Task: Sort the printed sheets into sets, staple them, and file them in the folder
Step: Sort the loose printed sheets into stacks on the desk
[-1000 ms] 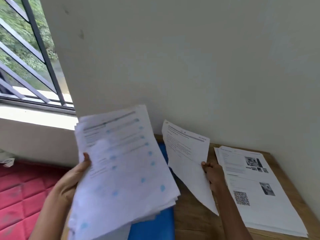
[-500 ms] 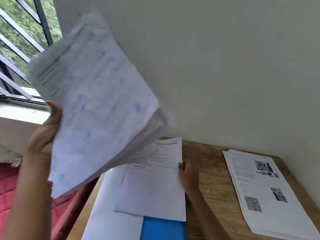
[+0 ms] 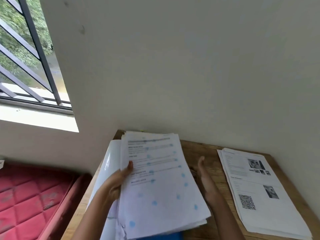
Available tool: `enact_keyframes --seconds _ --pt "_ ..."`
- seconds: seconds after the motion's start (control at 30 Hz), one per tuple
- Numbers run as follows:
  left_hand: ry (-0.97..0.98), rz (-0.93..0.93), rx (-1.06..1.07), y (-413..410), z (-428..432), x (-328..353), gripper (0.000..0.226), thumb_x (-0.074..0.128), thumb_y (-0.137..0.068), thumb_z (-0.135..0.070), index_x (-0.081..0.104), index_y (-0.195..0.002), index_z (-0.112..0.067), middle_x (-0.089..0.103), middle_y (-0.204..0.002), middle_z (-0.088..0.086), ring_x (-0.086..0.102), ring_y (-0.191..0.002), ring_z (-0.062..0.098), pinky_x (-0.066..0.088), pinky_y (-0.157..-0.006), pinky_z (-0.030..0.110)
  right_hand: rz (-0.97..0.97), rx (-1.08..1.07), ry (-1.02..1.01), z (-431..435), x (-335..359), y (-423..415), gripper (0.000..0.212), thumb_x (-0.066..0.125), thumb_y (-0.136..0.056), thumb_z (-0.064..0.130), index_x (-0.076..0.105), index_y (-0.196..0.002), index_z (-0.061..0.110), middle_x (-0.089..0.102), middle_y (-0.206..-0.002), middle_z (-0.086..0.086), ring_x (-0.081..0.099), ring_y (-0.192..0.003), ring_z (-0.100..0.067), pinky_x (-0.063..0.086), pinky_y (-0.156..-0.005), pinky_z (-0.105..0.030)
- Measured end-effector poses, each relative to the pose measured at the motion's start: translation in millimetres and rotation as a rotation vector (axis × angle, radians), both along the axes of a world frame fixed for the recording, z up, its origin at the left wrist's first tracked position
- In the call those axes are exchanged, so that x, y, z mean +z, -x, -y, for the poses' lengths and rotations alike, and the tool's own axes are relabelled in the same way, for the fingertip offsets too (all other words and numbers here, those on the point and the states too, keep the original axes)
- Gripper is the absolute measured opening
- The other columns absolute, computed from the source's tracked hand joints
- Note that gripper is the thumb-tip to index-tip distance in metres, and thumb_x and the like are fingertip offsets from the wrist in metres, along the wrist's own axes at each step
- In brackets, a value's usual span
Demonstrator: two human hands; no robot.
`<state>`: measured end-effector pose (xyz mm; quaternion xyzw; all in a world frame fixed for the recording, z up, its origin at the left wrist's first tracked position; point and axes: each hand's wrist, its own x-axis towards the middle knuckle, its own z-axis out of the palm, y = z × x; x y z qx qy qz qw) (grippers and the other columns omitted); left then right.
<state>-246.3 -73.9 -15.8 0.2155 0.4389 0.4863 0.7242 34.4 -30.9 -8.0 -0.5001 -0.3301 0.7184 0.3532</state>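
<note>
Brought thick stack of printed sheets (image 3: 161, 184) down from up by the window to low over the wooden table (image 3: 204, 151), covering most of the blue folder (image 3: 164, 236) and leaving only a strip of it at the bottom edge. Gripping it w/ left hand (image 3: 119, 181) at the left edge: thumb on top pg, fingers curled under. Can't tell if resting on the table or held just above; blurred, lower corners fanned. Let go w/ right hand (image 3: 205, 179): empty, fingers straight & together, edge-on, just beside the stack's right edge, not touching, over bare wood.

Likely means one sheet dealt off & next one due. Still sorting, prob. early, going by thickness left. No stapler in view, nothing stapled as far as visible, nothing filed.

Vs 0.5 s ago: held the stack high & tilted then, w/ single text sheet lying on the folder & right hand flat on it. Can't see that sheet now, hidden behind the stack. Vs 1 s ago: pinched that sheet in right hand in mid-air, between the stack & the pile w/ photos and QR code (image 3: 259, 196). Left that pile untouched at right of table, well apart from both hands, same top pg. Kept white glossy sheet (image 3: 109, 163) curling up just left of the stack, same as 0.5 s ago. At left, red mattress (image 3: 31, 196) & barred window (image 3: 26, 49), no part in this.
</note>
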Motion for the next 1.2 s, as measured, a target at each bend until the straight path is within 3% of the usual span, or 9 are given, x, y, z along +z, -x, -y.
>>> enact_keyframes --seconds 0.1,0.23,0.33,0.57,0.77,0.93,1.0,1.1,1.2 --pt "0.064 -0.095 0.027 -6.4 2.2 -8.5 0.093 0.089 -0.049 -0.050 0.057 -0.124 -0.008 0.069 -0.113 0.021 0.067 -0.103 0.040 0.056 -0.085 0.052 0.238 0.061 -0.115 5.4 -6.7 -1.3 0.078 0.063 -0.064 0.078 0.064 -0.119 0.022 0.071 -0.110 -0.006 0.067 -0.102 -0.026 0.050 -0.095 -0.048" --pt "0.095 -0.169 0.021 -10.6 -0.3 -6.4 0.042 0.062 -0.088 -0.031 0.057 -0.122 -0.007 0.072 -0.105 0.021 0.070 -0.092 0.038 0.060 -0.072 0.050 0.427 -0.037 -0.219 11.4 -7.1 10.0 0.060 0.091 -0.057 0.032 0.064 -0.106 0.012 0.074 -0.092 -0.003 0.073 -0.080 -0.019 0.059 -0.069 -0.034" --pt "0.117 -0.195 0.002 -8.5 0.8 -4.5 0.046 0.063 -0.083 -0.035 0.058 -0.121 -0.009 0.071 -0.107 0.020 0.069 -0.097 0.039 0.055 -0.085 0.055 0.504 -0.127 -0.291 10.1 -11.5 13.7 0.034 0.086 -0.066 0.013 0.067 -0.094 0.013 0.075 -0.083 -0.001 0.073 -0.071 -0.016 0.057 -0.058 -0.025" --pt "0.139 -0.164 -0.017 -3.7 -3.0 -11.2 0.051 0.066 -0.077 -0.038 0.061 -0.119 -0.009 0.072 -0.106 0.019 0.070 -0.096 0.037 0.057 -0.082 0.049 0.553 -0.161 -0.319 2.2 -28.8 6.7 0.004 0.075 -0.080 0.017 0.074 -0.082 0.013 0.076 -0.082 -0.003 0.073 -0.073 -0.021 0.059 -0.070 -0.034" --pt "0.144 -0.143 0.031 -5.9 -4.5 -16.0 0.032 0.059 -0.091 -0.021 0.062 -0.117 -0.001 0.072 -0.103 0.022 0.072 -0.083 0.034 0.061 -0.066 0.041 0.589 -0.068 -0.226 -3.4 -39.6 -7.4 0.042 0.074 -0.070 0.052 0.076 -0.086 0.014 0.076 -0.085 -0.003 0.072 -0.081 -0.023 0.058 -0.078 -0.044" --pt "0.087 -0.120 0.053 -12.1 -8.6 -4.9 0.039 0.068 -0.083 -0.023 0.063 -0.115 -0.002 0.073 -0.097 0.020 0.073 -0.075 0.030 0.059 -0.054 0.033 0.723 -0.230 -0.299 -16.7 -29.9 -57.8 0.003 0.075 -0.081 0.024 0.074 -0.078 0.023 0.075 -0.078 0.002 0.072 -0.077 -0.022 0.058 -0.078 -0.046" --pt "0.035 -0.099 0.016 -17.5 -15.4 9.5 0.053 0.078 -0.069 -0.034 0.065 -0.112 -0.006 0.074 -0.098 0.018 0.073 -0.077 0.030 0.059 -0.053 0.034 0.742 -0.310 -0.294 -21.7 -21.5 -100.1 0.006 0.074 -0.081 0.016 0.074 -0.079 0.022 0.075 -0.081 -0.002 0.071 -0.080 -0.026 0.057 -0.079 -0.047" --pt "-0.005 -0.076 -0.037 -35.4 -29.6 32.3 0.042 0.065 -0.077 -0.027 0.063 -0.115 -0.010 0.073 -0.102 0.018 0.073 -0.079 0.031 0.059 -0.054 0.037 0.882 -0.467 -0.283 -25.1 -9.2 -177.6 0.004 0.071 -0.084 0.014 0.071 -0.081 0.017 0.074 -0.084 -0.009 0.069 -0.084 -0.033 0.054 -0.079 -0.050" --pt "-0.047 -0.073 -0.073 -55.2 -46.7 41.1 0.063 0.083 -0.060 -0.039 0.064 -0.114 -0.013 0.072 -0.106 0.018 0.073 -0.082 0.032 0.060 -0.057 0.043 1.046 -0.593 -0.208 -25.0 -2.0 -243.2 0.018 0.067 -0.088 0.015 0.068 -0.099 0.002 0.069 -0.098 -0.021 0.064 -0.092 -0.035 0.049 -0.083 -0.044"
